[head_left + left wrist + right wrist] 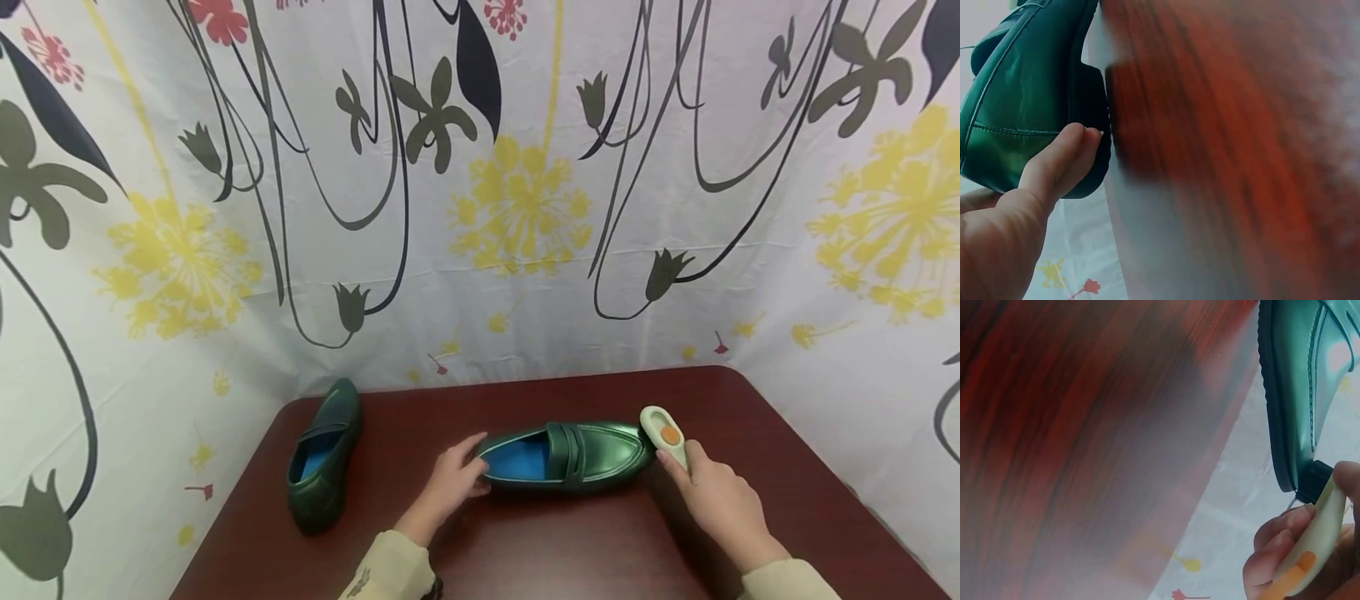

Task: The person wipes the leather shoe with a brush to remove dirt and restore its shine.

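Note:
A shiny green loafer (pixel 611 454) with a blue insole lies sideways on the table, sole down, its toe to the right. My left hand (pixel 453 473) holds it by the heel, and in the left wrist view the fingertips (pixel 1075 134) press on the heel's side, near the sole. My right hand (pixel 723 504) grips a small shoe brush (pixel 663 433) with a pale handle and an orange oval spot. In the right wrist view the brush's dark bristles (pixel 1314 482) meet the tip of the loafer's toe.
A second green loafer (pixel 339 421) stands on the left of the dark red wooden table (pixel 525 550), toe pointing to the back. White cloth (pixel 525 333) printed with flowers hangs behind the table and along both sides.

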Demonstrator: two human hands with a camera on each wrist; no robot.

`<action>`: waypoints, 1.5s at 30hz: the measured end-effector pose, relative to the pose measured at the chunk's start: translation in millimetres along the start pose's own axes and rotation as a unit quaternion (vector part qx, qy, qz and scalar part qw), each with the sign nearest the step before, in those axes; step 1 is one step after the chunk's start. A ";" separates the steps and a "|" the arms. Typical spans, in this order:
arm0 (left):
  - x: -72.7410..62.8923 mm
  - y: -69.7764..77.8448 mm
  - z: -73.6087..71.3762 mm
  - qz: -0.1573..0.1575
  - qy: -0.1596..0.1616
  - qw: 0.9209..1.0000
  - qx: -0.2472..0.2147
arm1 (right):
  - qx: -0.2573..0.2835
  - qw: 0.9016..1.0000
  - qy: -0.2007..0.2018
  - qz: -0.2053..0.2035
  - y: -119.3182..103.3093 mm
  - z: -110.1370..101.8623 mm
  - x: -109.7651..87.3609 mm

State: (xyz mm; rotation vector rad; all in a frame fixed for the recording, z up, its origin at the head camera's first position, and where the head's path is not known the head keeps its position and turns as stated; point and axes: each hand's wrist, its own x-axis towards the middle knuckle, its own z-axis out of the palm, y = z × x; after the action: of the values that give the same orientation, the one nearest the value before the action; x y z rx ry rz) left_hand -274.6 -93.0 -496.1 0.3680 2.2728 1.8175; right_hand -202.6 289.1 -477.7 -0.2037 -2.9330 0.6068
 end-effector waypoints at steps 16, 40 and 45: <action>1.5 -16.6 -15.3 0.076 -0.085 0.988 0.102 | 0.006 1.000 0.015 -0.008 -5.7 0.6 -4.9; -1.0 -17.5 -5.5 0.045 -0.037 0.978 0.201 | 0.035 0.999 -0.008 -0.013 -14.3 2.5 -3.0; -6.0 -8.3 -13.9 0.028 -0.061 0.989 0.132 | 0.037 0.998 0.032 -0.032 -22.0 4.9 -8.0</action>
State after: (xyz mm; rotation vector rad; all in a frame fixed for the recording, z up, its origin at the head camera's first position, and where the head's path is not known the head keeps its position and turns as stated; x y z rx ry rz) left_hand -273.8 -109.5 -501.1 0.5748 2.4399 1.4735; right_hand -197.9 266.0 -474.1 -0.1182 -2.8384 0.6836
